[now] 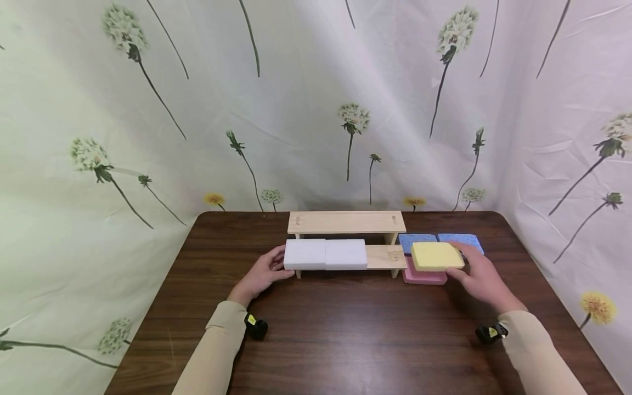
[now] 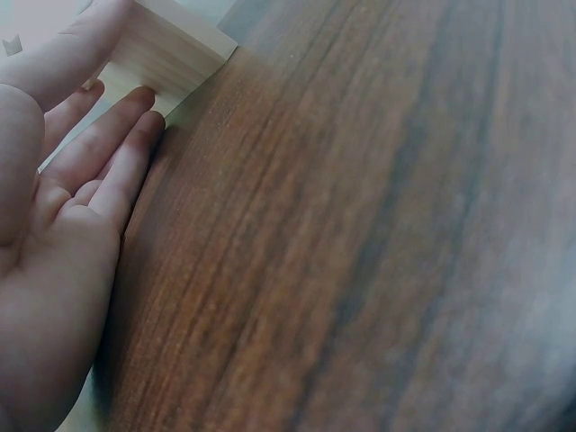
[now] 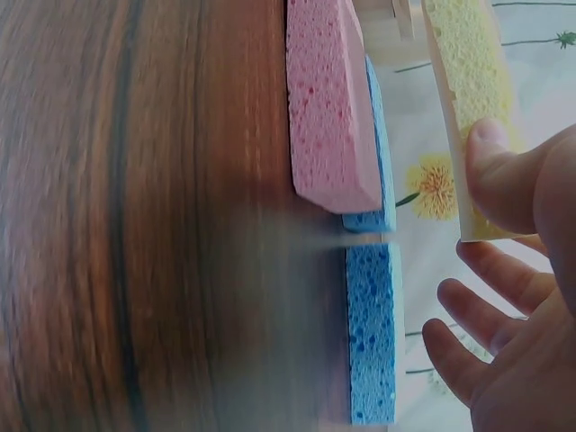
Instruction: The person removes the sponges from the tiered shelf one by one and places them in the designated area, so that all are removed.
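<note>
In the head view my right hand point(image 1: 481, 277) pinches a yellow sponge point(image 1: 436, 257) at its right end, above a pink sponge point(image 1: 423, 276). The right wrist view shows the thumb point(image 3: 495, 175) pressed on the yellow sponge's face, with the other fingers spread below. Two white sponge-like blocks point(image 1: 304, 254) lie end to end on the front, lower board of a small wooden shelf point(image 1: 385, 257). My left hand point(image 1: 264, 274) is at their left end, thumb in front; its fingers point(image 2: 103, 153) extend loosely beside the shelf's side. Exact contact there is hidden.
Two blue sponges point(image 1: 459, 240) lie behind the pink one, right of the shelf. The shelf's upper board point(image 1: 345, 222) is at the back. A dark wood table point(image 1: 355, 340) reaches a dandelion-print cloth point(image 1: 306, 137) behind it.
</note>
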The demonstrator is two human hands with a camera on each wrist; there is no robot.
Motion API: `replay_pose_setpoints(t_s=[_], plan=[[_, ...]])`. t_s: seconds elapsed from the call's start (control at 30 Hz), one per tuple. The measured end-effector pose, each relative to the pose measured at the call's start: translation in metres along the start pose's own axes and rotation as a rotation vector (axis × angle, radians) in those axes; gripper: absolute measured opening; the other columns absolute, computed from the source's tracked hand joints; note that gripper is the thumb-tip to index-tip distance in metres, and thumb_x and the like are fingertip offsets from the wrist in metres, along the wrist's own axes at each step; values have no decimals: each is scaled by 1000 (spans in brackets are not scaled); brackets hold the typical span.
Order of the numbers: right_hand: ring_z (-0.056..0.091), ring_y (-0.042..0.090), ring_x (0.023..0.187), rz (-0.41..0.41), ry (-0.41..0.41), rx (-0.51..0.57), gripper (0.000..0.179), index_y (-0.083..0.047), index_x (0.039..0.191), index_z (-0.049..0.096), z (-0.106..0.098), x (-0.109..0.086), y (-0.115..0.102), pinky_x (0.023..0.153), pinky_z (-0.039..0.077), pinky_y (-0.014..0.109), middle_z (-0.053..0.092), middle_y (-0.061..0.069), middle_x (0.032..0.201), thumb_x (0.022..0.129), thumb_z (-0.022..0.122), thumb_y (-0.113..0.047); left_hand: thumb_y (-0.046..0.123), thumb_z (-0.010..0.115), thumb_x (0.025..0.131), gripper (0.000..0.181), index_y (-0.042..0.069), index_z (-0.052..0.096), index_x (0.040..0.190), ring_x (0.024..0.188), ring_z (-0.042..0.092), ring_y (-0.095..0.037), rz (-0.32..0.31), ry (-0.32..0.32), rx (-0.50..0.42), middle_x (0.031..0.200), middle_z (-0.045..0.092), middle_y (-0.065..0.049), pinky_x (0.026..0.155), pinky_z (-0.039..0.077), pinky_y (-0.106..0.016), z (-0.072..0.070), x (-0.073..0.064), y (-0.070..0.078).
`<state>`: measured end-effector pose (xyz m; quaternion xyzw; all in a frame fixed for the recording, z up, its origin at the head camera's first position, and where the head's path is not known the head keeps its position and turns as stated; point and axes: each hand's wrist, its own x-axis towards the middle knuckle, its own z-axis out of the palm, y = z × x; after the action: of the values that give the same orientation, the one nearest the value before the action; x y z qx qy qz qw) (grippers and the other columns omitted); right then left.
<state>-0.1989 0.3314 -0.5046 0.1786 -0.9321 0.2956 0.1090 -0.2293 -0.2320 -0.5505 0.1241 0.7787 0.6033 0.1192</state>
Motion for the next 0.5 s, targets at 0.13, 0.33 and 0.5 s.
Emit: replay_pose_setpoints(t_s=[0.13,0.33,0.5], plan=[[54,51,123,-10,28,-11,65,8,142,52,-3,-3,5,98,45,68,58,33,134,86,83,0,6,81,93,79,0,39,159,141,52,-38,3,2,2,152,52,-26,117,46,-37,0,-1,0],[51,53,125,56,1,-19,65,9,144,49,-10,-9,13,99,43,72,54,35,136,89,81,-1,6,81,93,79,1,39,159,141,52,-37,-4,9,8,152,52,-25,118,45,-40,0,0,0],[51,54,124,75,5,-29,67,10,145,48,-14,-12,18,99,43,73,54,36,135,88,82,-1,6,81,93,78,1,39,159,141,52,-37,-5,9,2,153,52,-25,118,45,-40,0,1,-2]])
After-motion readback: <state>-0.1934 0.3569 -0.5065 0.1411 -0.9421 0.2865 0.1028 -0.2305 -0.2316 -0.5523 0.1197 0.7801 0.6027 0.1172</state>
